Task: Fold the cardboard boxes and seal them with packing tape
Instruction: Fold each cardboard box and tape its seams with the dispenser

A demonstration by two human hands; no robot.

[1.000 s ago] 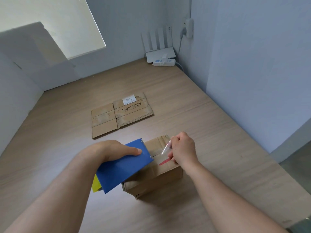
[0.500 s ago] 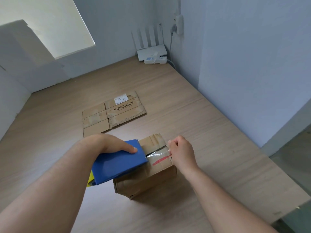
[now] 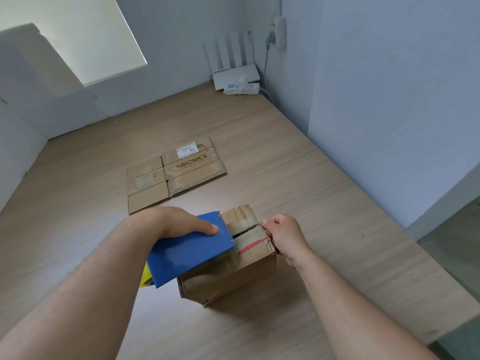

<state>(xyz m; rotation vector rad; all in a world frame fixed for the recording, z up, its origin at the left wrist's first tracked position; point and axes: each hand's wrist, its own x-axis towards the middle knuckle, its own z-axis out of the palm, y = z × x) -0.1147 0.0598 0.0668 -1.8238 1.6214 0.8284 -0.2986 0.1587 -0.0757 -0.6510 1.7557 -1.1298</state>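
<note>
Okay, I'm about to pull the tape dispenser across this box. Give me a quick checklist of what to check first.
1. Left hand grips the blue tape dispenser: ok.
2. Dispenser sits on top of the box, in line with the seam: ok.
3. Right hand pinches the tape end at the box's right top edge: ok.
4. Flaps meet: not ok, a narrow dark gap shows along the seam.
5. Tape lies smooth and stuck: cannot tell, the clear tape barely shows.
6. Flattened box lies apart, out of the path: ok.
</note>
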